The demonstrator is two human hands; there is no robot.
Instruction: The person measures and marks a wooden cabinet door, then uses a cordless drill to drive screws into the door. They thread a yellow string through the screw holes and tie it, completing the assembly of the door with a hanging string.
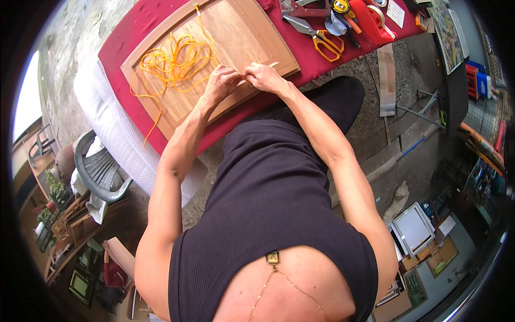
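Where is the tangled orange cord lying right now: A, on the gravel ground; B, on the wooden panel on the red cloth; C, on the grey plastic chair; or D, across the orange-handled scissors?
B: the orange cord is heaped on the wooden panel, which lies on the red cloth, with a strand running toward both hands.

A rough grey concrete floor (399, 110) runs under the red-covered tabletop (134, 32). A grey plastic chair (99, 169) stands at left beside wooden furniture with potted plants (53, 188). Framed panels (413, 228) lie at lower right; bright daylight enters from the left edge
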